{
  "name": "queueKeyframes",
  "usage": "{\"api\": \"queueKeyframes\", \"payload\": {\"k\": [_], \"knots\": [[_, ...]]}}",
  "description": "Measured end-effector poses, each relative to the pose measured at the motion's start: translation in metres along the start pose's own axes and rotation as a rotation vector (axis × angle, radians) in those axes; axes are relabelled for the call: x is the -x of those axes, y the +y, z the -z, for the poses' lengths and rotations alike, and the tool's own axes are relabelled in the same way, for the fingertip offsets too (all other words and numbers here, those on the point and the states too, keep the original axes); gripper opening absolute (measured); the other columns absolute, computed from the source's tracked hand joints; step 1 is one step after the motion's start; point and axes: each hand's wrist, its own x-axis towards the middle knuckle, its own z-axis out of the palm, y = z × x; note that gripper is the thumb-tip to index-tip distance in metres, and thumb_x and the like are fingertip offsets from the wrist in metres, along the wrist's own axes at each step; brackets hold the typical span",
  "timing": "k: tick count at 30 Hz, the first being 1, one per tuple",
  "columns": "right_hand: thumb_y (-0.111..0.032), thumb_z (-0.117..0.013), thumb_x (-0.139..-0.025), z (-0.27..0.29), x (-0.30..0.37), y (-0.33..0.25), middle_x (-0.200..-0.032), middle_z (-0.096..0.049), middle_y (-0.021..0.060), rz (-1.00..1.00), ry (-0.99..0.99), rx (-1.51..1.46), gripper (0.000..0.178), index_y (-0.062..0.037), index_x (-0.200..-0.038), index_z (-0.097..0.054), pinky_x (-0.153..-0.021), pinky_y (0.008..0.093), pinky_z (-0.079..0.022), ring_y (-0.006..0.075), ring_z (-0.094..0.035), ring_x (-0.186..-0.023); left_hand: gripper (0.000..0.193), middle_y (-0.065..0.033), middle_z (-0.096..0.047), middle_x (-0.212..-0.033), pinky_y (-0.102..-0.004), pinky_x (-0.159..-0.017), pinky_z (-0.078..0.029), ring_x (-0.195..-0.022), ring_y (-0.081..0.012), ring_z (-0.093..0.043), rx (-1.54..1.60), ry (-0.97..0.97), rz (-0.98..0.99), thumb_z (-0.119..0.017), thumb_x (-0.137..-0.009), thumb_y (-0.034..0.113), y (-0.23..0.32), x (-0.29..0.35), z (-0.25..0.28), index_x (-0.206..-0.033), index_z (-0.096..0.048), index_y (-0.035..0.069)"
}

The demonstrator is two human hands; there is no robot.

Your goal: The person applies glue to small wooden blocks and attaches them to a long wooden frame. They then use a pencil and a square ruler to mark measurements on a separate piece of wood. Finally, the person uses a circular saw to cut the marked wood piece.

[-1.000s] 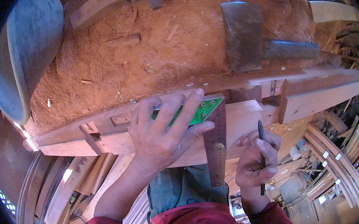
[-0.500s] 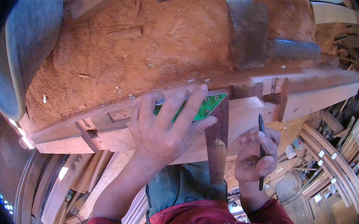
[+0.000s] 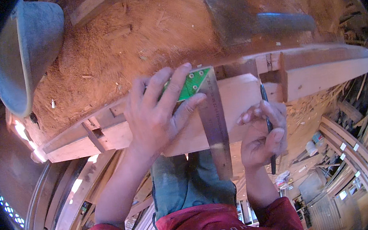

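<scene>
A try square with a green handle (image 3: pixel 189 88) and a long steel blade (image 3: pixel 214 125) lies across a pale wooden board (image 3: pixel 239 97). My left hand (image 3: pixel 157 106) grips its handle, fingers over the far edge and thumb on the near side. The blade runs toward me past the board's near edge. My right hand (image 3: pixel 262 132) holds a slim black pen (image 3: pixel 268 129) between thumb and fingers. The pen's upper end is close to the board's right end. Behind the board runs a notched wooden piece (image 3: pixel 325 56) with short crosspieces.
Beyond the wood is a rough brown surface strewn with chips (image 3: pixel 143 44). A broad dark metal blade (image 3: pixel 227 14) with a tubular socket (image 3: pixel 285 22) rests there. At the far left stands a grey basin-like vessel (image 3: pixel 44 48). Curved wooden strips (image 3: pixel 354 157) are stacked at the lower right.
The whole view has shifted, so the board, square and metal blade appear higher. Both hands keep their holds, the left on the try square and the right on the pen.
</scene>
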Motion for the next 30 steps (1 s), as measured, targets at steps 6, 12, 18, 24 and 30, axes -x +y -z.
{"api": "queueKeyframes", "payload": {"k": [6, 12, 18, 24, 30], "knots": [[-0.025, -0.043, -0.103, 0.022, 0.010, -0.012, -0.103, -0.056, 0.0127, -0.048, 0.211, -0.152, 0.044, 0.0028, -0.137, -0.047, -0.066, 0.0360, -0.051, 0.0209, -0.055, -0.081, 0.048, -0.0093, -0.066, -0.100, -0.0352, -0.070, -0.051, -0.083, -0.0264, -0.059, -0.002, 0.050, -0.041, -0.082, -0.076, 0.034, 0.006, -0.002, -0.003, -0.118, -0.070, 0.012], [-0.020, -0.055, -0.100, 0.059, 0.061, -0.029, -0.097, -0.064, 0.0135, -0.043, 0.608, -0.096, 0.039, 0.0030, -0.132, -0.053, -0.058, 0.0299, -0.053, 0.0152, -0.058, -0.071, 0.044, -0.0150, -0.068, -0.106, -0.0382, -0.083, -0.051, -0.096, -0.0309, -0.063, -0.001, 0.056, -0.090, -0.076, -0.086, 0.036, 0.005, 0.005, -0.008, -0.120, -0.069, 0.008], [-0.026, -0.046, -0.104, 0.070, 0.138, -0.035, -0.094, -0.063, 0.0148, 0.028, 0.765, -0.103, 0.044, 0.0061, -0.133, -0.051, -0.060, 0.0298, -0.050, 0.0169, -0.059, -0.078, 0.043, -0.0176, -0.068, -0.106, -0.0397, -0.088, -0.049, -0.099, -0.0326, -0.065, 0.056, 0.114, -0.101, -0.068, -0.093, 0.038, 0.018, 0.007, -0.012, -0.120, -0.069, 0.004], [-0.028, -0.045, -0.104, 0.069, 0.194, -0.034, -0.093, -0.064, 0.0166, 0.048, 0.840, -0.036, 0.045, 0.0089, -0.129, -0.053, -0.056, 0.0294, -0.053, 0.0178, -0.061, -0.080, 0.047, -0.0194, -0.069, -0.111, -0.0369, -0.090, -0.050, -0.102, -0.0294, -0.066, -0.005, 0.077, -0.152, -0.064, -0.096, 0.038, 0.017, 0.008, -0.011, -0.120, -0.068, -0.001], [-0.020, -0.052, -0.102, 0.075, 0.209, -0.031, -0.086, -0.064, 0.0147, 0.084, 0.917, -0.008, 0.035, 0.0071, -0.123, -0.058, -0.054, 0.0280, -0.054, 0.0160, -0.062, -0.070, 0.050, -0.0188, -0.069, -0.104, -0.0383, -0.087, -0.050, -0.098, -0.0298, -0.066, 0.034, 0.083, -0.180, -0.064, -0.094, 0.043, 0.007, 0.007, -0.016, -0.120, -0.068, 0.000]]}}
